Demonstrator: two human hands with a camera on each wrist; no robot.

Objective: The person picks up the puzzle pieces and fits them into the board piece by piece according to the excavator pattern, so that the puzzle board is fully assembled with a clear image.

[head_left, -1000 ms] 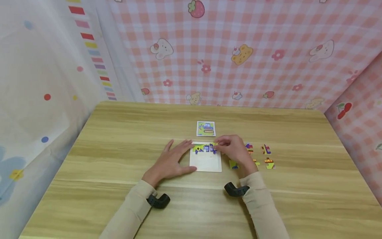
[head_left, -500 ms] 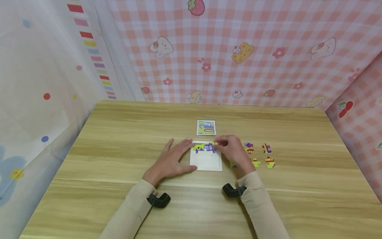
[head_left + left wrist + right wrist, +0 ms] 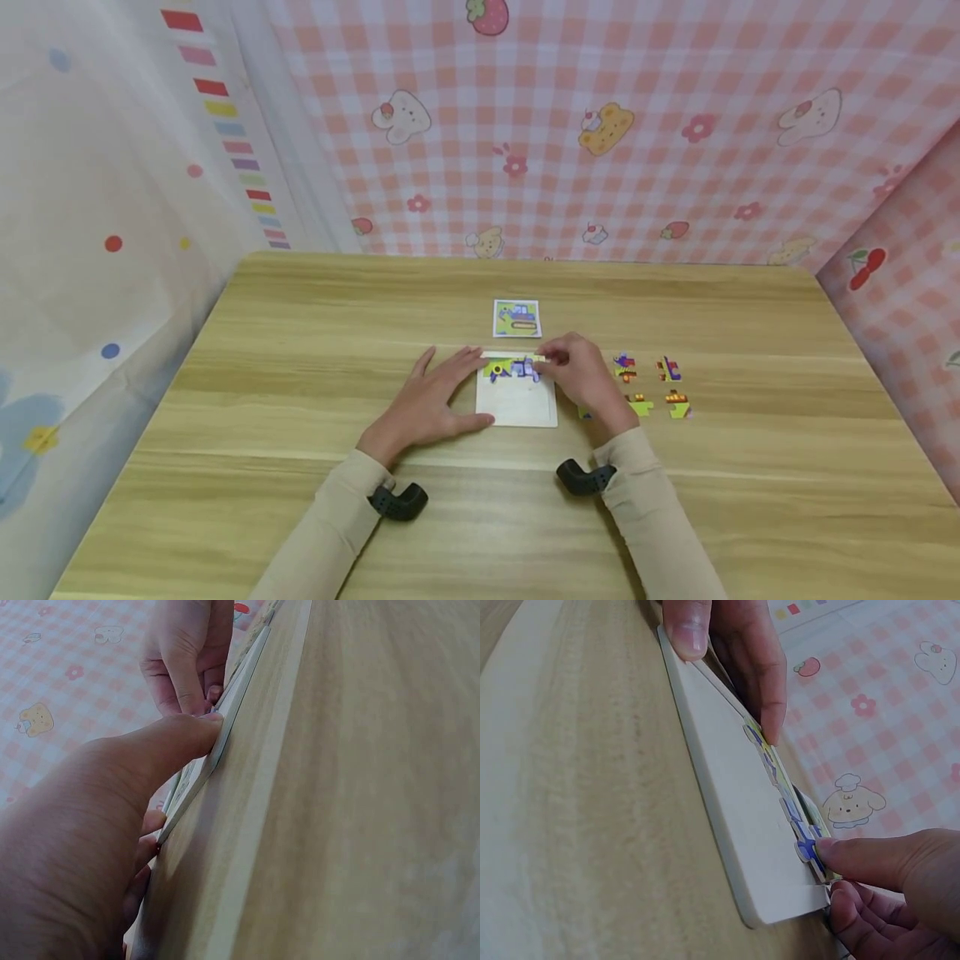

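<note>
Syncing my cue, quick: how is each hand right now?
Left hand: open, spread at the left side of the white board.
Right hand: closed, pinching a puzzle piece at the board's far right corner.

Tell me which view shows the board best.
The head view: it looks down on nearly all of the board, though small. The right wrist view shows its surface larger but steeply slanted; the left wrist view shows mostly its edge, partly behind the left hand.

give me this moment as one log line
left hand: on left edge of puzzle tray | right hand: on corner piece | loose pieces: right of tray | picture card: beyond tray
</note>
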